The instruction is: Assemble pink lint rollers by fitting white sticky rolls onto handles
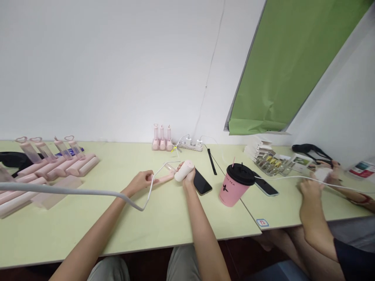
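Note:
My right hand [190,178] is wrapped round a white cylinder with a pale pink end [184,171], tilted above the table. To its left, the fingers of my left hand [143,181] pinch one end of a pale pink stick-like piece [164,179], whose far end reaches the cylinder. A short clear part [170,168] shows just beyond them; whether it joins the pink piece I cannot tell. A black phone [202,182] lies right beside my right hand.
Several pink cylinders with clear tubes [68,166] lie at left. Three similar pieces [162,140] stand by a power strip [190,146]. A pink cup [233,189] stands at right. A white cable [105,192] crosses the view. Another person's hands [312,187] work at far right.

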The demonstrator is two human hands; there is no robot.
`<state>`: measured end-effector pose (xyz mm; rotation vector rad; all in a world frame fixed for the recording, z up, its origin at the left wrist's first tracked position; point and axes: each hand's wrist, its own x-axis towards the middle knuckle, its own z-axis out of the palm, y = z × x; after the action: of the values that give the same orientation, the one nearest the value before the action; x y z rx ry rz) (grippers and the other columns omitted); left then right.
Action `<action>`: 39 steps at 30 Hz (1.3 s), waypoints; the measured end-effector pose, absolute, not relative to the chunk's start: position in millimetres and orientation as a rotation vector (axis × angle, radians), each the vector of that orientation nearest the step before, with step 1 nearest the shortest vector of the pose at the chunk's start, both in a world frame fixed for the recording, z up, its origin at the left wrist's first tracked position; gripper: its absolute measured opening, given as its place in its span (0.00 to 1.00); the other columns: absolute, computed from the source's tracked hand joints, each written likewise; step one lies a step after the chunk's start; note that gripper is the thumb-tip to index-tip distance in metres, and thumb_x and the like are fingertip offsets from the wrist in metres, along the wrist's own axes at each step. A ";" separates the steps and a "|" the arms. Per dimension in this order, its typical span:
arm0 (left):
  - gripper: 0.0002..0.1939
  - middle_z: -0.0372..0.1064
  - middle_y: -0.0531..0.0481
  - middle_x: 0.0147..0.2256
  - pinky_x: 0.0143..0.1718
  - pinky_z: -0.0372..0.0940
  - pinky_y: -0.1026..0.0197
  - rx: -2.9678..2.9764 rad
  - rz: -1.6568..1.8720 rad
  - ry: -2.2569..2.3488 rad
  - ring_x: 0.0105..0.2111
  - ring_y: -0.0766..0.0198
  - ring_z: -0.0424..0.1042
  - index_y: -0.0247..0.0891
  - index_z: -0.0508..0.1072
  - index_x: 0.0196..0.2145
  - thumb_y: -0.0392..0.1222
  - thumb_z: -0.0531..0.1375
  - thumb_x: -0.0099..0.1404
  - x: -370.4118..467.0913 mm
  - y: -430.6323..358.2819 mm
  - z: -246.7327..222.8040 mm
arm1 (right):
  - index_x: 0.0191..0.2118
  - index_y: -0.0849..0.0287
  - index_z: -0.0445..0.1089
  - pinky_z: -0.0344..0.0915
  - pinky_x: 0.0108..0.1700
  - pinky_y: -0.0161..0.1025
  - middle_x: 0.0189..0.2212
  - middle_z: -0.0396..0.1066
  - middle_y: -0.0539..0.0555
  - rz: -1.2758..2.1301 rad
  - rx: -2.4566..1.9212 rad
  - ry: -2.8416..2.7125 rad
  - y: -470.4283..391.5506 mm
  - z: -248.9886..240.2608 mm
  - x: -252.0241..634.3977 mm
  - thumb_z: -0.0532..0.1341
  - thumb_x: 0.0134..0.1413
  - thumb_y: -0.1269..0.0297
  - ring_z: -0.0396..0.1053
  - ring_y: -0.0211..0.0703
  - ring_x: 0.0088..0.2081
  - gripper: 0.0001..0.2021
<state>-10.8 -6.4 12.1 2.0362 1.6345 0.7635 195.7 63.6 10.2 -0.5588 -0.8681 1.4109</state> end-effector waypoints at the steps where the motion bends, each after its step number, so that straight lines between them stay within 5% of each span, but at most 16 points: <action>1: 0.18 0.62 0.52 0.24 0.26 0.50 0.66 2.040 0.752 1.771 0.25 0.67 0.61 0.36 0.64 0.28 0.56 0.55 0.56 -26.1 -3.4 10.1 | 0.21 0.60 0.58 0.58 0.25 0.36 0.16 0.59 0.53 1.464 -0.545 -0.894 63.0 10.8 193.9 0.42 0.47 0.42 0.59 0.39 0.19 0.25; 5: 0.20 0.68 0.48 0.32 0.28 0.52 0.64 1.921 0.644 2.171 0.32 0.61 0.65 0.38 0.67 0.36 0.58 0.52 0.58 -79.1 -0.4 -0.8 | 0.22 0.62 0.61 0.56 0.29 0.35 0.19 0.63 0.56 0.995 -0.974 -1.419 53.3 9.5 191.1 0.40 0.53 0.45 0.62 0.41 0.23 0.26; 8: 0.22 0.67 0.46 0.37 0.33 0.55 0.62 1.919 0.715 2.242 0.37 0.57 0.64 0.39 0.67 0.43 0.57 0.52 0.58 -105.1 -0.3 -11.8 | 0.23 0.63 0.64 0.54 0.37 0.36 0.23 0.66 0.57 0.540 -1.119 -1.751 40.2 4.8 189.9 0.48 0.54 0.56 0.63 0.41 0.29 0.18; 12: 0.26 0.65 0.43 0.38 0.41 0.56 0.56 1.987 0.803 2.386 0.40 0.53 0.62 0.39 0.63 0.53 0.54 0.50 0.61 -112.6 0.8 -19.0 | 0.27 0.63 0.65 0.50 0.41 0.38 0.27 0.68 0.56 -0.098 -1.173 -2.136 27.8 -0.4 184.1 0.46 0.59 0.66 0.63 0.39 0.31 0.15; 15: 0.29 0.63 0.40 0.41 0.42 0.56 0.53 1.983 1.000 2.474 0.42 0.51 0.61 0.36 0.60 0.56 0.52 0.52 0.61 -97.2 0.5 -14.5 | 0.29 0.62 0.66 0.49 0.40 0.38 0.28 0.68 0.55 -0.214 -1.215 -2.140 27.1 -3.0 180.0 0.46 0.59 0.67 0.63 0.40 0.33 0.13; 19: 0.26 0.60 0.39 0.45 0.48 0.55 0.50 2.114 1.375 2.141 0.45 0.52 0.60 0.33 0.63 0.51 0.53 0.53 0.61 -55.6 -2.3 -3.0 | 0.30 0.62 0.65 0.47 0.39 0.38 0.28 0.68 0.54 -0.230 -1.275 -2.096 30.6 -5.7 177.9 0.45 0.61 0.67 0.63 0.40 0.33 0.15; 24: 0.28 0.63 0.43 0.47 0.46 0.59 0.58 2.169 1.117 1.309 0.43 0.61 0.64 0.37 0.62 0.53 0.48 0.59 0.56 7.7 3.3 -5.1 | 0.30 0.63 0.65 0.47 0.37 0.37 0.29 0.68 0.55 -0.170 -1.365 -2.055 29.9 -8.2 176.1 0.44 0.62 0.66 0.62 0.39 0.32 0.15; 30: 0.25 0.69 0.43 0.40 0.40 0.63 0.60 1.752 1.221 1.254 0.35 0.63 0.67 0.32 0.68 0.47 0.46 0.61 0.52 22.1 17.1 -25.2 | 0.37 0.61 0.67 0.50 0.41 0.36 0.36 0.69 0.55 0.090 -1.328 -1.990 35.2 -7.9 180.7 0.44 0.63 0.61 0.63 0.41 0.39 0.16; 34: 0.28 0.68 0.41 0.42 0.44 0.62 0.57 1.537 1.317 1.286 0.40 0.59 0.68 0.30 0.68 0.49 0.48 0.62 0.52 -5.0 18.6 -26.8 | 0.46 0.60 0.66 0.54 0.48 0.38 0.44 0.67 0.56 0.542 -1.222 -1.841 53.4 -15.9 186.3 0.51 0.59 0.55 0.62 0.42 0.46 0.17; 39: 0.32 0.65 0.37 0.48 0.49 0.61 0.53 1.256 1.497 1.277 0.47 0.54 0.66 0.29 0.67 0.48 0.50 0.65 0.47 -24.7 23.7 -28.4 | 0.53 0.61 0.61 0.61 0.47 0.37 0.53 0.60 0.59 0.975 -1.002 -1.821 64.0 -29.3 186.8 0.63 0.44 0.61 0.59 0.43 0.52 0.28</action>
<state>-24.7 23.7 -28.4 1.2563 1.2771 1.4966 186.8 64.0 -29.3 -1.0022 -1.8205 0.9751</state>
